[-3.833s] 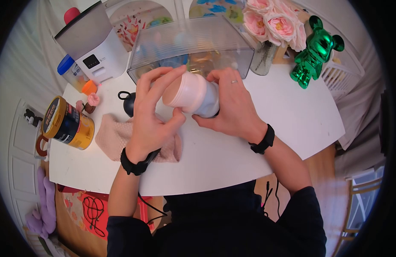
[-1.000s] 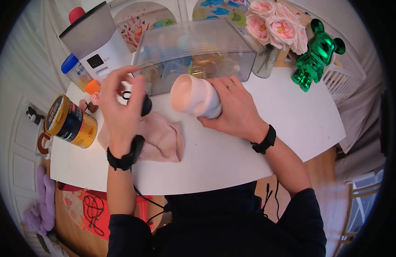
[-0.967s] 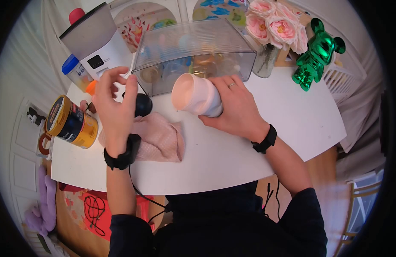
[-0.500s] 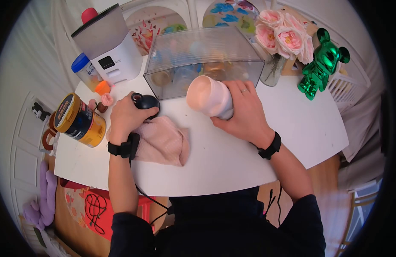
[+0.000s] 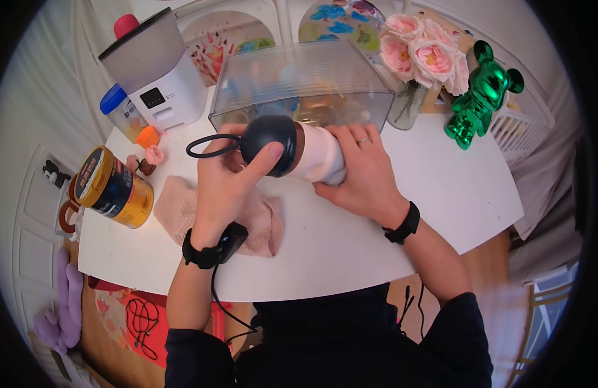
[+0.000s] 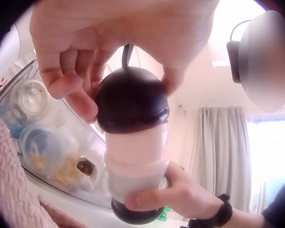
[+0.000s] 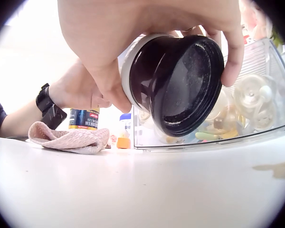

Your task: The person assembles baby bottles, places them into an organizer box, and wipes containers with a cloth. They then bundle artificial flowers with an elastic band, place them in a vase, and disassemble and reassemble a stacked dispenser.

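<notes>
The left hand (image 5: 224, 184) grips a black domed lid (image 5: 268, 143) with a loop, held at the mouth of a pink and grey cup (image 5: 319, 155). In the left wrist view the lid (image 6: 132, 99) sits against the top of the cup (image 6: 135, 152), thumb and fingers on its sides. The right hand (image 5: 370, 174) holds the cup's lower part, off the table and tilted. In the right wrist view the cup's black base (image 7: 187, 88) faces the camera. A pink cloth (image 5: 263, 226) lies below the left hand.
Behind the hands stands a clear box (image 5: 305, 71) of containers. To the left are a yellow tub (image 5: 115, 187), a blue-lidded jar (image 5: 121, 110) and a white dispenser (image 5: 169, 97). At the right are a flower vase (image 5: 407, 107) and a shiny green bear figure (image 5: 480, 97).
The left hand took hold of the black lid on the table and brought it right, to the cup's mouth. The right hand kept its hold on the cup.
</notes>
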Demonstrator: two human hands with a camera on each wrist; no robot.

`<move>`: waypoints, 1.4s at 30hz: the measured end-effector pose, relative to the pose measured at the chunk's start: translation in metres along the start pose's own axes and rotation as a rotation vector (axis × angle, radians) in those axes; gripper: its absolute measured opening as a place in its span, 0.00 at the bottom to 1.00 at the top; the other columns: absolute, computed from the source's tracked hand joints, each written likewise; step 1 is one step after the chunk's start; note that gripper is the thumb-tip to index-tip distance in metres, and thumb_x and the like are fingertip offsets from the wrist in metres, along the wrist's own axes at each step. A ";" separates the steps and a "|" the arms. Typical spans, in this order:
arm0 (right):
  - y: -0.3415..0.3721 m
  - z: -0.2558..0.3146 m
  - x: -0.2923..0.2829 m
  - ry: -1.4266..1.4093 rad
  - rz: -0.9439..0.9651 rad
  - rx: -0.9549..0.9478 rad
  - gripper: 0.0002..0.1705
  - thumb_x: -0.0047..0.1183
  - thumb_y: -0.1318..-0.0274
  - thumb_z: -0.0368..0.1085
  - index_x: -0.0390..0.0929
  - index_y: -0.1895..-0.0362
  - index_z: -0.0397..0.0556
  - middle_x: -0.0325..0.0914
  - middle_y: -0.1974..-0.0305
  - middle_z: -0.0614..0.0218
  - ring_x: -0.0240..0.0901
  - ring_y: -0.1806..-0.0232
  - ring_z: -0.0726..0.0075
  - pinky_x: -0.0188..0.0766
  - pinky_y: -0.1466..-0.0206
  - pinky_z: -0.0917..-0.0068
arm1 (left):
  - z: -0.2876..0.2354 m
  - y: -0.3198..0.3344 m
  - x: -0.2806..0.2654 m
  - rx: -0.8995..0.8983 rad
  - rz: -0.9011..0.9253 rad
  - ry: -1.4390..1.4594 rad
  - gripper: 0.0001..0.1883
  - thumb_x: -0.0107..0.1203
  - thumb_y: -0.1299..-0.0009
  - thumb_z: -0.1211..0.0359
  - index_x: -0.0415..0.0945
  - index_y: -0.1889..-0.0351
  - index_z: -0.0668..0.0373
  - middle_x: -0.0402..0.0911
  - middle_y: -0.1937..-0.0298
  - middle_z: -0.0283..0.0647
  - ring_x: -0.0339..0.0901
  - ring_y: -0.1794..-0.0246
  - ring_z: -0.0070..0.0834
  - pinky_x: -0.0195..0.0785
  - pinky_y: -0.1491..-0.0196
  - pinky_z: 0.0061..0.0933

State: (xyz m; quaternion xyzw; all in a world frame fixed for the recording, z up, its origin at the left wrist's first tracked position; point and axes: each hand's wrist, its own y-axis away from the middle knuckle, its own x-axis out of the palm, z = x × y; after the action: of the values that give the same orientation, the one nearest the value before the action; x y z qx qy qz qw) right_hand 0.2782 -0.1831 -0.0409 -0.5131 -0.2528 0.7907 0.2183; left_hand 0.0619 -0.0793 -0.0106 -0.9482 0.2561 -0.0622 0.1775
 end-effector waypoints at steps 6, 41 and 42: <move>0.001 0.001 -0.001 0.023 -0.019 -0.003 0.45 0.79 0.65 0.41 0.77 0.37 0.48 0.77 0.46 0.55 0.70 0.41 0.44 0.73 0.38 0.56 | 0.002 0.003 0.009 0.008 -0.008 0.019 0.24 0.78 0.31 0.66 0.78 0.45 0.67 0.88 0.54 0.38 0.84 0.58 0.17 0.79 0.54 0.19; -0.001 -0.002 -0.003 0.021 -0.053 -0.039 0.41 0.77 0.69 0.45 0.78 0.45 0.48 0.76 0.54 0.57 0.71 0.48 0.47 0.72 0.47 0.56 | 0.012 -0.008 -0.008 0.130 0.173 -0.144 0.39 0.77 0.40 0.63 0.77 0.28 0.60 0.84 0.38 0.39 0.79 0.37 0.29 0.65 0.27 0.35; -0.001 -0.003 -0.003 0.021 -0.055 -0.035 0.41 0.77 0.69 0.45 0.78 0.45 0.48 0.76 0.54 0.57 0.71 0.48 0.47 0.72 0.47 0.56 | 0.013 -0.008 -0.009 0.134 0.187 -0.142 0.40 0.76 0.40 0.63 0.76 0.28 0.60 0.83 0.36 0.40 0.78 0.35 0.30 0.63 0.26 0.36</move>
State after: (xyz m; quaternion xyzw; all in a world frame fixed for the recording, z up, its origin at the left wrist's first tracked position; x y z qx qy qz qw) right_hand 0.2825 -0.1840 -0.0390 -0.5180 -0.2782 0.7744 0.2336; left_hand 0.0604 -0.0647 -0.0199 -0.9081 0.3255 0.0049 0.2632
